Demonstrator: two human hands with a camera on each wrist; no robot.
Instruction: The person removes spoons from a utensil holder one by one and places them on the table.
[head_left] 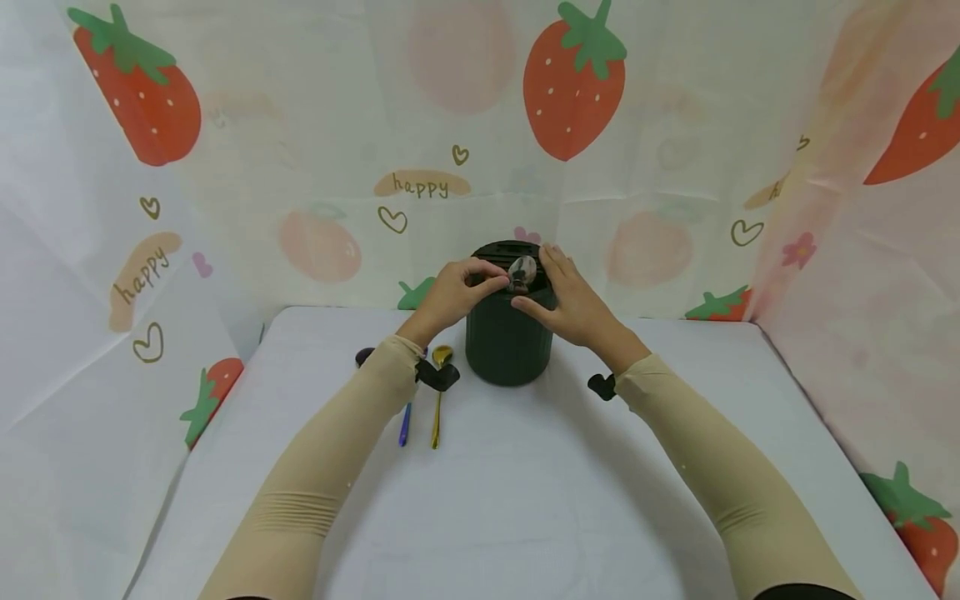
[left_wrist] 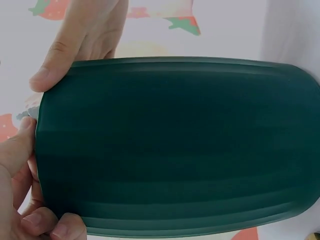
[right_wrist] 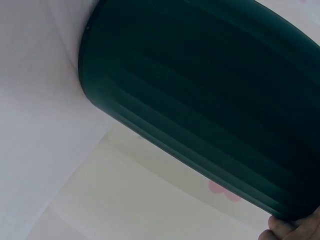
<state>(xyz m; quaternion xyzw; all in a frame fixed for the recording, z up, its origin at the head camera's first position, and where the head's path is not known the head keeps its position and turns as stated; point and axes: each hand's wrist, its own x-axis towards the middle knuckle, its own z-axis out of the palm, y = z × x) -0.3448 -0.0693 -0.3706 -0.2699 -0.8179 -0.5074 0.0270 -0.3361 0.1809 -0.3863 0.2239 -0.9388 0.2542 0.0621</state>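
Behind and along both sides, a pale fabric backdrop (head_left: 315,133) printed with red strawberries, faded pink fruit, outlined hearts, a pink flower and the word "happy". In front of it, the table (head_left: 525,475), white all over. Across the table, two beige sleeves (head_left: 315,475), stretched forward from the near side and angled inward toward the middle. Between the wrists, upright on the far half of the table, a dark green utensil holder (head_left: 508,337): rounded, with lengthwise ribs down the wall in both wrist views and slots across the dark top.

At the holder's right upper side, the right hand (head_left: 577,310), fingers fairly straight and laid along the rim, thumb spread well away from them toward the front edge. At the left of the top, the left hand (head_left: 450,296), thumb and forefinger drawn together in a pinch on a silver spoon (head_left: 522,271); the remaining fingers bent beside the rim in the left wrist view.

Near the left wrist, flat on the table, a gold spoon (head_left: 442,356), bowl toward the backdrop. Just left of it, a blue spoon (head_left: 405,425), upper part mostly hidden by the wrist. Farther left, a black spoon (head_left: 363,356), only the bowl in sight past the sleeve. At each wrist, a small black mount (head_left: 438,375). Between both hands, the silver spoon's shiny bowl, raised above the slotted top, lower end hidden.
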